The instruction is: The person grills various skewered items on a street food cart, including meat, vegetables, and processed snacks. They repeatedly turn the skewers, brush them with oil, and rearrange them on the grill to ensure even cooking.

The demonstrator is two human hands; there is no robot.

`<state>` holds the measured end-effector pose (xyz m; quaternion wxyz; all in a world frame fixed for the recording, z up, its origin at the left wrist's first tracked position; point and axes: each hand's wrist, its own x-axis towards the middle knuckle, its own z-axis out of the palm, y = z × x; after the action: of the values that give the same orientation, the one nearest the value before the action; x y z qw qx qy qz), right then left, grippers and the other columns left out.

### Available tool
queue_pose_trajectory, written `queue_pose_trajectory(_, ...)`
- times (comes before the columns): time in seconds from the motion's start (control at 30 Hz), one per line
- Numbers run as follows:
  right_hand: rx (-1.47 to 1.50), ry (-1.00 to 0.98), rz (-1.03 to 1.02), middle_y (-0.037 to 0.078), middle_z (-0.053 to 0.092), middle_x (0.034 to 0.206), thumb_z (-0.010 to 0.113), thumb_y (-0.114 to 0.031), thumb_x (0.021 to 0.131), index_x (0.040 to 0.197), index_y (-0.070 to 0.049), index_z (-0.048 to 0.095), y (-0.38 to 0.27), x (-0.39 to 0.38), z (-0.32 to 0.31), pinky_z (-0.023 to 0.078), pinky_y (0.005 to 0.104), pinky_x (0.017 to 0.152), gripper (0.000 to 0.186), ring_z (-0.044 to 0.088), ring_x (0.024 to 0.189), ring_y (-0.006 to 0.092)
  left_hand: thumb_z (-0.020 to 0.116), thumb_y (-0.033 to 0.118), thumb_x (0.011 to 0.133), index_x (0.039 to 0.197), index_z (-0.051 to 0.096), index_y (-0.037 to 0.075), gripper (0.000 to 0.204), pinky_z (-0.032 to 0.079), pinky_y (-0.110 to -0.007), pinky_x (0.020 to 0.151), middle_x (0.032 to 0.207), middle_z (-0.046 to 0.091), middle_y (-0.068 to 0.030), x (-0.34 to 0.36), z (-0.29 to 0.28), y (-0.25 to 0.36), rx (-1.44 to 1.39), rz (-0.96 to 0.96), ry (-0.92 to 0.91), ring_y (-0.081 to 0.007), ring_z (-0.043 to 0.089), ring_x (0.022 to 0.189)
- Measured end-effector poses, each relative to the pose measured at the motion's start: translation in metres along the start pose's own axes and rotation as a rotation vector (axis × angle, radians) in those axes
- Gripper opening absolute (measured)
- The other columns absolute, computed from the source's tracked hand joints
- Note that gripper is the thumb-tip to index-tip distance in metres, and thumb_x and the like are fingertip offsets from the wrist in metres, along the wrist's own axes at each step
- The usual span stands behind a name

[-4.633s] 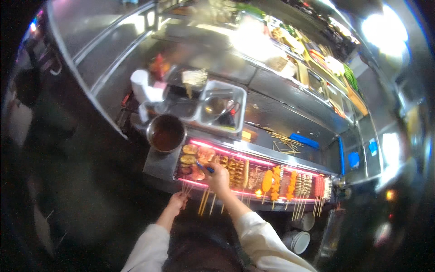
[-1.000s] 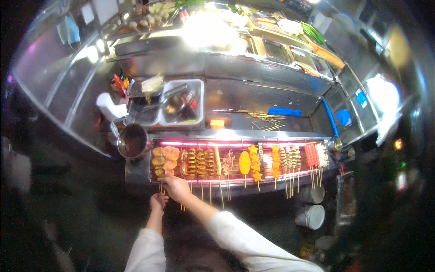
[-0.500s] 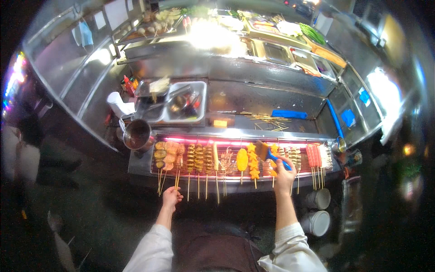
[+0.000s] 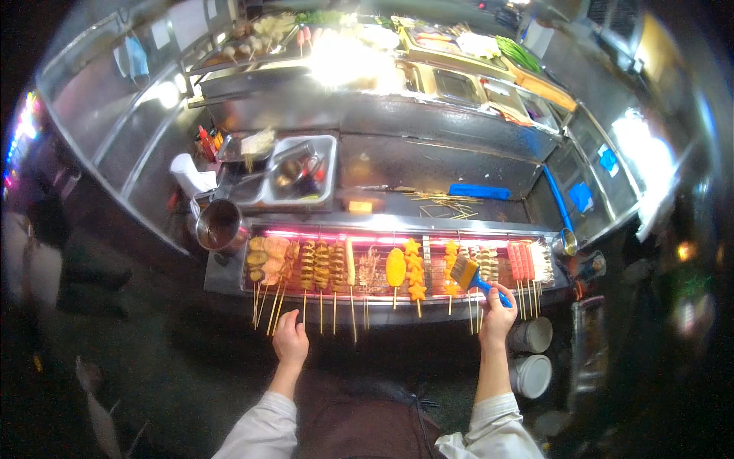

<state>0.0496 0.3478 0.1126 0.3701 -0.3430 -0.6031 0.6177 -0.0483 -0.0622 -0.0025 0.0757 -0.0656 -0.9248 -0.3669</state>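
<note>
My left hand [image 4: 291, 337] is just below the grill [image 4: 219, 271], beside the lower ends of the left-side skewers, fingers loosely bent and apart, nothing visible in them. My right hand [image 4: 497, 315] is closed on a blue-handled basting brush [image 4: 468, 273], its bristles over the right half of the grill. Along the grill lie browned slices [image 4: 257, 264], pink meat [image 4: 275, 262], spiral skewers [image 4: 321, 268], an orange oval piece [image 4: 395, 268], star-shaped pieces [image 4: 415, 268], pale striped skewers [image 4: 486, 264] and red sticks [image 4: 521, 260].
A metal pot [image 4: 219, 226] stands left of the grill, a white tub [image 4: 326, 191] and red bottle [image 4: 206, 144] behind it. Loose sticks [image 4: 442, 205] lie near a blue object [image 4: 479, 191]. Food trays [image 4: 455, 84] line the upper shelf. White buckets [image 4: 531, 376] stand low at right.
Since the earlier frames, my right hand has moved rightward along the grill with the brush, away from my left hand. My left hand has let go of the skewer ends it held.
</note>
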Motion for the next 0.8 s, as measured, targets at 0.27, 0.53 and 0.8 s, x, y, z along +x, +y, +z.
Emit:
queue_pose_trajectory(0.27, 0.13, -0.034, 0.06, 0.008, 0.065, 0.097, 0.06, -0.006, 0.089, 0.1, -0.002, 0.061, -0.023, -0.011, 0.01, 0.05, 0.0204, 0.055, 0.012, 0.059, 0.069, 0.0102, 0.047, 0.016, 0.094, 0.108, 0.059, 0.003, 0.022, 0.051, -0.029, 0.058, 0.08, 0.063, -0.0073, 0.029, 0.054, -0.049, -0.727, -0.841, -0.512, -0.0175, 0.064, 0.071)
queue_pose_trajectory(0.53, 0.09, -0.029, 0.082, 0.007, 0.065, 0.092, 0.06, -0.005, 0.088, 0.098, -0.004, 0.062, -0.025, -0.011, 0.014, 0.05, 0.0205, 0.056, 0.01, 0.06, 0.072, 0.0106, 0.058, -0.001, 0.079, 0.092, 0.064, 0.001, 0.015, 0.045, -0.023, 0.044, 0.072, 0.062, -0.0055, 0.018, 0.064, -0.058, -0.676, -0.853, -0.143, -0.0119, 0.059, 0.054)
queue_pose_trajectory(0.8, 0.144, -0.096, 0.253, 0.009, 0.065, 0.094, 0.061, -0.009, 0.089, 0.102, -0.002, 0.058, -0.039, -0.03, 0.09, 0.049, 0.0215, 0.056, 0.015, 0.062, 0.072, 0.0134, 0.057, 0.006, 0.084, 0.098, 0.064, 0.001, 0.017, 0.047, -0.025, 0.047, 0.074, 0.065, -0.0079, 0.032, 0.066, -0.076, -0.63, -0.85, -0.21, -0.0134, 0.06, 0.054)
